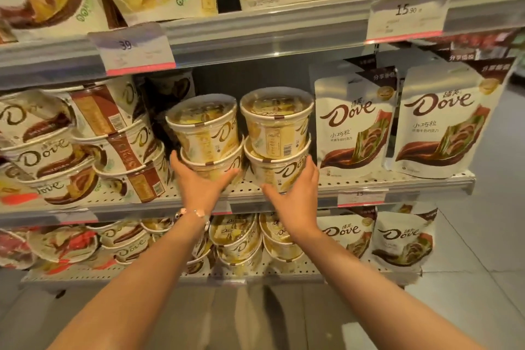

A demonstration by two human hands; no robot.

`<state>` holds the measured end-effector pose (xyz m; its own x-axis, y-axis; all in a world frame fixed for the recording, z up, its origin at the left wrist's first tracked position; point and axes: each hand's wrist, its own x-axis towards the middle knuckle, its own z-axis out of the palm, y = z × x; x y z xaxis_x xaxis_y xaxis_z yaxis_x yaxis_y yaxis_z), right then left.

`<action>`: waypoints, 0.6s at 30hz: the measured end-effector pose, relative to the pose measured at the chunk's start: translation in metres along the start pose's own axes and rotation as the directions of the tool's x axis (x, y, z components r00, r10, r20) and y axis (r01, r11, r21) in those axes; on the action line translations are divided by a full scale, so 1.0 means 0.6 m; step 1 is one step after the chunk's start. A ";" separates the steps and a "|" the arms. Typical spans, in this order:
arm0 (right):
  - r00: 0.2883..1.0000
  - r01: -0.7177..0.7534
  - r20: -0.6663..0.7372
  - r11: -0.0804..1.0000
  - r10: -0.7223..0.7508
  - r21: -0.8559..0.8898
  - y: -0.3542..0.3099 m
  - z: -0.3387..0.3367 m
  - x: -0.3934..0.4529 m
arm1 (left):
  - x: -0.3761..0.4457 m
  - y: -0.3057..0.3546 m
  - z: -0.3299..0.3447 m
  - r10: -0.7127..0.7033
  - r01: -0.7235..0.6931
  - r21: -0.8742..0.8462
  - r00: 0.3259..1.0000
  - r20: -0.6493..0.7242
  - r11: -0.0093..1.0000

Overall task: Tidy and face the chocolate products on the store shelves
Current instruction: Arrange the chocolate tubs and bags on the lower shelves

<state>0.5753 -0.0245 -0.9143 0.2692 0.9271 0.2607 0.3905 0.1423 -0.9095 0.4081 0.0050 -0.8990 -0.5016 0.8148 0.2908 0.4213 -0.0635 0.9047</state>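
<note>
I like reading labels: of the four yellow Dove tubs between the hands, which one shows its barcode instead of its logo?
The top tub of the right stack: its barcode panel faces out, while the other three show the Dove script.

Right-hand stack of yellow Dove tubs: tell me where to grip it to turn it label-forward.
Grip the bottom tub by its side walls, coming from the front, as the right hand does now. The round wall turns easily, and the top tub, showing its barcode, rides along.
</note>
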 end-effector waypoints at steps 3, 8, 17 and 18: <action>0.998 -0.046 -0.053 0.998 0.045 -0.031 -0.004 0.020 0.007 | 0.009 -0.012 -0.001 0.015 -0.013 -0.052 0.998 0.056 0.999; 0.984 -0.114 -0.147 0.991 0.103 -0.072 -0.006 0.054 0.014 | 0.021 -0.020 -0.005 -0.004 0.006 -0.018 0.995 0.103 1.000; 0.922 -0.218 -0.363 0.955 0.133 -0.203 -0.015 0.096 0.024 | 0.028 -0.022 -0.036 -0.024 0.036 -0.053 0.977 0.213 0.998; 0.914 -0.229 -0.382 0.949 0.134 -0.216 -0.017 0.102 0.025 | 0.030 -0.024 -0.038 -0.024 0.041 -0.067 0.973 0.228 0.997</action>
<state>0.5217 0.0091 -0.9212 0.6346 0.7344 0.2405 0.4989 -0.1516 -0.8533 0.3756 0.0076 -0.8995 -0.3260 0.9261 0.1899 0.3490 -0.0687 0.9346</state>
